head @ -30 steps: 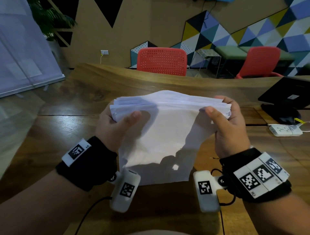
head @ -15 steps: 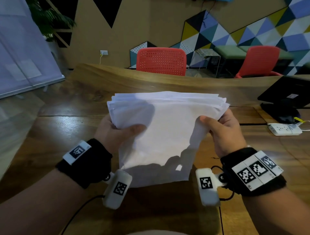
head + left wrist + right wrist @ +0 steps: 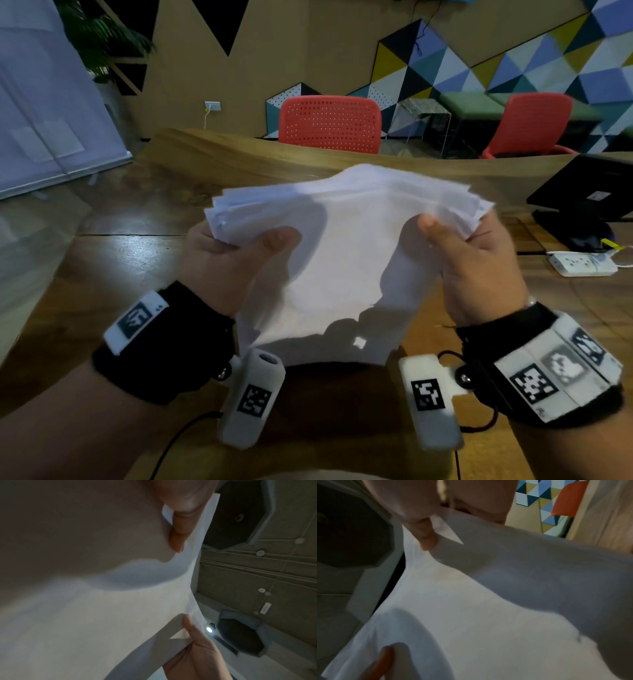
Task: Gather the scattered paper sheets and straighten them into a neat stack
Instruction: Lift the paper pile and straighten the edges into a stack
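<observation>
Head view is showing the wooden table (image 3: 102, 274) filling the middle of the frame; the paper sheets (image 3: 335, 274) are standing on edge at centre, their lower edge apparently resting on it, likely for squaring, since the top edges are fanning unevenly; the left hand (image 3: 233, 263) is clamping the left side, thumb in front; the right hand (image 3: 476, 267) is pinching the right side likewise; red chairs (image 3: 329, 123) are sitting beyond at upper centre; a black monitor (image 3: 589, 202) and white power strip (image 3: 582, 263) are lying at right, well apart, obstructing nothing.
</observation>
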The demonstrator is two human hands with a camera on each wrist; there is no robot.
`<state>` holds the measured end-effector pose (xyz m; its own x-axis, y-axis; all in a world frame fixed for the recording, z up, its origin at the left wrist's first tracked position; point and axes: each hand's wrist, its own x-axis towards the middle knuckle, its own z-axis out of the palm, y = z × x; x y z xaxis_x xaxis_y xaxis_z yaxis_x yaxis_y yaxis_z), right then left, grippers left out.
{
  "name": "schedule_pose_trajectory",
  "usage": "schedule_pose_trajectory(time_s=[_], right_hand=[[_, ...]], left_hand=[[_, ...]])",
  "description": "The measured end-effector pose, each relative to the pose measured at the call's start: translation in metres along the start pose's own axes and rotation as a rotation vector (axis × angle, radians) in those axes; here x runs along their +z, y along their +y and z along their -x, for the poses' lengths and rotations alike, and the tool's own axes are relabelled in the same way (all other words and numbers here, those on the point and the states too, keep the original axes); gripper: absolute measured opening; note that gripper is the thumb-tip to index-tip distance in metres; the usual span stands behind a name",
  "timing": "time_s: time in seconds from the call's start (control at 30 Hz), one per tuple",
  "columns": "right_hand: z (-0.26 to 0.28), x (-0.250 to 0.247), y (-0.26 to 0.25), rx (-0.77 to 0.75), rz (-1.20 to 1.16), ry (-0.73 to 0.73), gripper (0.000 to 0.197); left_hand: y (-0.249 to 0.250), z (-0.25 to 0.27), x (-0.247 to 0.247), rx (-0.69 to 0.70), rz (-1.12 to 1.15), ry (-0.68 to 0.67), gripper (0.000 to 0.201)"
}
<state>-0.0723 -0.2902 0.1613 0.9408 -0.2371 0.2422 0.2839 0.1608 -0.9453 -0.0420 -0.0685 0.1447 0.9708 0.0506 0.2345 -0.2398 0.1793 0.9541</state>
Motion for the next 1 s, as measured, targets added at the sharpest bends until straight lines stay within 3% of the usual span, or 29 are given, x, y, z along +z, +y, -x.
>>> schedule_pose_trajectory(time_s=[0.1,0.23,0.33,0.4,0.5,0.6,0.7,1.0], right_hand=[[0.003,0.003,-0.008,-0.075,0.039,0.029,0.059],[0.003,0.002,0.011,0.052,0.073,0.027,0.063],[0.001,0.003,0.016,0.070,-0.017,0.071,0.035],[-0.002,0.005,0.014,0.058,-0.076,0.110,0.026],[-0.008,0.011,0.012,0.026,-0.086,0.197,0.029],[-0.011,0.017,0.012,0.019,-0.020,0.272,0.040],[-0.013,0.021,0.015,0.022,-0.018,0.316,0.036],[-0.016,0.023,0.013,0.041,-0.063,0.332,0.031]], left_hand=[[0.008,0.000,-0.006,0.116,0.028,-0.058,0.020],[-0.012,-0.006,-0.017,-0.021,-0.182,-0.024,0.034],[-0.014,-0.004,-0.011,-0.037,-0.249,-0.012,0.038],[-0.011,-0.003,-0.009,-0.033,-0.179,-0.005,0.034],[-0.002,-0.004,-0.003,-0.014,-0.055,0.059,0.051],[0.009,-0.010,0.008,-0.056,0.027,0.149,0.034],[0.012,-0.014,0.013,-0.091,-0.006,0.198,0.024],[0.009,-0.018,0.011,-0.152,0.017,0.235,0.028]])
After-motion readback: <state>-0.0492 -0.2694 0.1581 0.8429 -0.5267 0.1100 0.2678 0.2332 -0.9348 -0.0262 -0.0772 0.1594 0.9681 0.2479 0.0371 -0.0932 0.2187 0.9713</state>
